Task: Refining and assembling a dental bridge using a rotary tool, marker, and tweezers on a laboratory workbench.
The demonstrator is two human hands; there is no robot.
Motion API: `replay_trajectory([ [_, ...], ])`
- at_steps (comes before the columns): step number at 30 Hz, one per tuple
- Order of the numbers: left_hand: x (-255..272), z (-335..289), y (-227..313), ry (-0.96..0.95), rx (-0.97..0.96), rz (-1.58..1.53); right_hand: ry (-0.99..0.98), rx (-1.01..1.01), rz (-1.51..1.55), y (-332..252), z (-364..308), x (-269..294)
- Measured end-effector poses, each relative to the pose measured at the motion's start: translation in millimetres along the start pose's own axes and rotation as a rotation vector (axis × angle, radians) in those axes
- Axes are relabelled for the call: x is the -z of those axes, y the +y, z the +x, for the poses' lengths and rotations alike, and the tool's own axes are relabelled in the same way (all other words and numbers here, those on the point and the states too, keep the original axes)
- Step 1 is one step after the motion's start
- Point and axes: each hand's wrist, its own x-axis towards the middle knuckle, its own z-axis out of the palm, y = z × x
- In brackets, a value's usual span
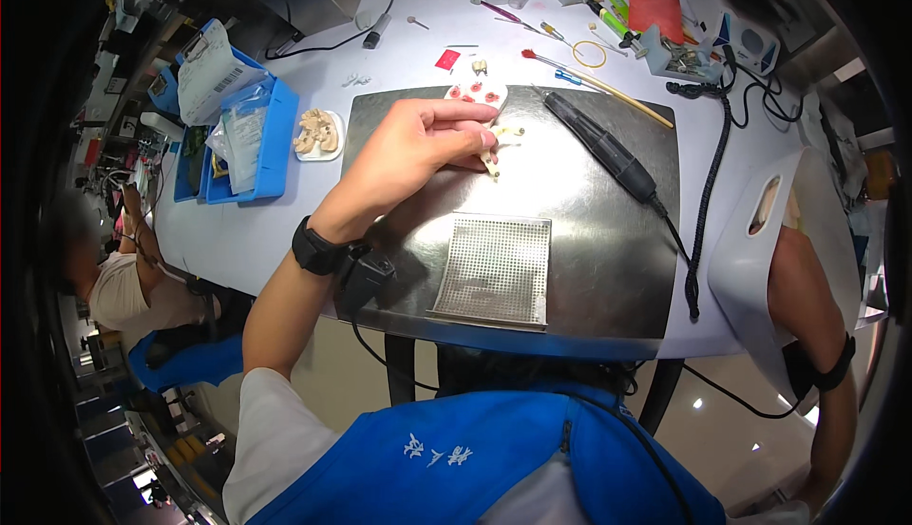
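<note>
Over the far part of the metal sheet [608, 287], my left hand [432, 140] is closed, thumb and fingers pinched on a small cream branched piece [510, 133]. Part of that piece hides behind the fingers, and its exact kind is unclear. Just beyond them lies a white plate with red-ringed spots [462, 94], partly covered by the hand. My right arm reaches into a white plastic bin [736, 264] at the right; its wall hides the fingers of my right hand [794, 210]. A black handpiece [603, 150] rests on the sheet between the two hands.
A perforated metal tray [494, 268] lies near the front edge. Left stand a dental cast [318, 133] and a blue bin [275, 145] with bagged papers. Brushes [608, 88], a box of small parts [679, 57] and coiled cable [719, 183] sit right. Another person [123, 278] sits far left.
</note>
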Motion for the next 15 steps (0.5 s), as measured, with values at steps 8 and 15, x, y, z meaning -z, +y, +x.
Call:
replay_trajectory([
  [8, -6.6, 2.0, 4.2, -0.078, -0.099, -0.118, 0.487, -0.238, -0.009, -76.8, -80.8, 52.7],
  [15, -19.4, -5.7, -13.1, 0.073, -0.266, 0.502, 0.405, 0.187, 0.312, -159.4, 13.2, 3.3],
])
